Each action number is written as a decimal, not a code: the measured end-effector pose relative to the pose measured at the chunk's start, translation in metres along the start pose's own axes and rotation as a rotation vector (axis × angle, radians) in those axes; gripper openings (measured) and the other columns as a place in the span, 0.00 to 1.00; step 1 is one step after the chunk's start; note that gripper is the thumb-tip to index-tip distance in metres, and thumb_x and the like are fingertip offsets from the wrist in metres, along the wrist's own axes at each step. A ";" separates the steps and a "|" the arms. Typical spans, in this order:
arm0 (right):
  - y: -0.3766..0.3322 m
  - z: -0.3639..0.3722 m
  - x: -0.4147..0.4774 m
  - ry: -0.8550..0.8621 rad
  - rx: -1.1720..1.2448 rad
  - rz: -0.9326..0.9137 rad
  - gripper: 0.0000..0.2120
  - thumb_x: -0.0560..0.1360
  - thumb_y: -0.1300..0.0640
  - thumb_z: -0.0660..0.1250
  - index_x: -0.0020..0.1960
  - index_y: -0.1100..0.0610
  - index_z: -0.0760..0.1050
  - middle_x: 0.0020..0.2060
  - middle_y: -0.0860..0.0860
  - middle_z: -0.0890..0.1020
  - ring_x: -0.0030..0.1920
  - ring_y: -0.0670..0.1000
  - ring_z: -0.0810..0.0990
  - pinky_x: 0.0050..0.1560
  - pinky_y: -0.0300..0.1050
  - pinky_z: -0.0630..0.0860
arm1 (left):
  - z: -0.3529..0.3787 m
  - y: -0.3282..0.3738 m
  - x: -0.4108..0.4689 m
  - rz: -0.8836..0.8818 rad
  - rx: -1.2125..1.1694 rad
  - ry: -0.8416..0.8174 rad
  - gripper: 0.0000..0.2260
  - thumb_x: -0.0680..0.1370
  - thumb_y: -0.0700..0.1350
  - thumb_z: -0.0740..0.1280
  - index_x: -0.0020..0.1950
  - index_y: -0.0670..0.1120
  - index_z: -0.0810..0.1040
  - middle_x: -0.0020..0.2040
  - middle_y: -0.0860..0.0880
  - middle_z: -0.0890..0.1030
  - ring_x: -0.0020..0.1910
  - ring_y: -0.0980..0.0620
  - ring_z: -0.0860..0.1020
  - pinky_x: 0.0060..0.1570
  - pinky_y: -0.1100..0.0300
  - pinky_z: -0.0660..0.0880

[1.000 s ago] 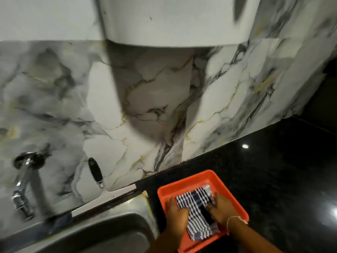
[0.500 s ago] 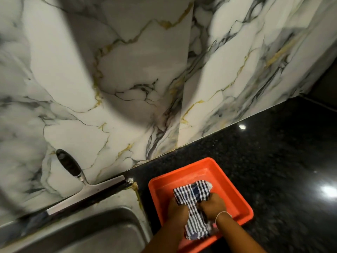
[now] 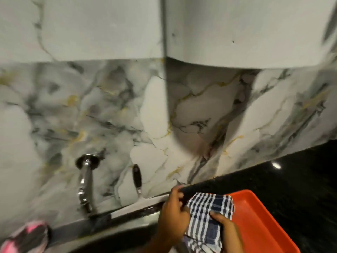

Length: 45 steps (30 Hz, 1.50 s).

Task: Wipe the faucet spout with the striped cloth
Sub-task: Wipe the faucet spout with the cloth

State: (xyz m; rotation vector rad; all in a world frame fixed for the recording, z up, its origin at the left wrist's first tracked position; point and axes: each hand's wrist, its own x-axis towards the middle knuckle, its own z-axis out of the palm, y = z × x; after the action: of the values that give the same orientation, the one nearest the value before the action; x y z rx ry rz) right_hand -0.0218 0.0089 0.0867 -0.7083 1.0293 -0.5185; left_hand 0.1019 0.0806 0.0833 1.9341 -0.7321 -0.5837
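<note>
The blue-and-white striped cloth (image 3: 209, 214) hangs between both hands, lifted above the left edge of the orange tray (image 3: 259, 221). My left hand (image 3: 173, 214) pinches the cloth's left edge. My right hand (image 3: 228, 230) grips its lower right part. The chrome faucet spout (image 3: 84, 181) comes out of the marble wall at the left and points down over the sink; it is well to the left of both hands and nothing touches it.
A squeegee with a black handle (image 3: 137, 177) leans on the wall between the faucet and my hands. A pink and black object (image 3: 27, 238) lies at the bottom left. Black countertop (image 3: 300, 189) stretches right. White cabinets (image 3: 237, 30) hang overhead.
Both hands have raised the cloth out of the tray and carried it left. The view has swung left and up, bringing the faucet back into sight.
</note>
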 end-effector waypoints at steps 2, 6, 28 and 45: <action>0.010 0.050 -0.004 0.052 0.006 -0.186 0.10 0.76 0.65 0.64 0.55 0.65 0.77 0.39 0.60 0.85 0.35 0.53 0.83 0.32 0.40 0.79 | -0.067 0.023 0.003 0.286 0.240 0.079 0.26 0.76 0.41 0.64 0.72 0.60 0.67 0.69 0.57 0.73 0.65 0.55 0.73 0.69 0.55 0.70; 0.031 0.173 -0.020 0.089 -0.087 -0.508 0.03 0.74 0.63 0.69 0.47 0.58 0.79 0.44 0.58 0.85 0.41 0.53 0.83 0.43 0.44 0.80 | -0.208 0.069 0.022 0.838 0.626 0.413 0.21 0.72 0.41 0.62 0.64 0.46 0.77 0.66 0.45 0.77 0.67 0.46 0.71 0.65 0.51 0.68; 0.075 0.340 0.005 -0.466 -0.065 0.249 0.23 0.76 0.50 0.56 0.52 0.66 0.82 0.42 0.63 0.86 0.45 0.61 0.83 0.53 0.51 0.79 | -0.443 0.031 0.119 1.237 1.601 0.802 0.30 0.79 0.53 0.56 0.79 0.43 0.61 0.79 0.39 0.62 0.79 0.36 0.58 0.75 0.35 0.54; 0.114 0.391 -0.029 -0.110 -2.972 -1.287 0.28 0.78 0.47 0.59 0.73 0.60 0.63 0.73 0.61 0.64 0.72 0.67 0.53 0.70 0.71 0.48 | -0.444 0.033 0.117 1.246 1.582 0.793 0.30 0.78 0.52 0.57 0.79 0.44 0.61 0.79 0.40 0.61 0.79 0.37 0.58 0.74 0.34 0.58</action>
State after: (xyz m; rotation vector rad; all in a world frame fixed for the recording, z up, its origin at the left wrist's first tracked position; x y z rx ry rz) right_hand 0.3250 0.2160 0.1492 2.2459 -0.0992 -0.3762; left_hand 0.4710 0.2579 0.2938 1.9854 -1.7849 1.9043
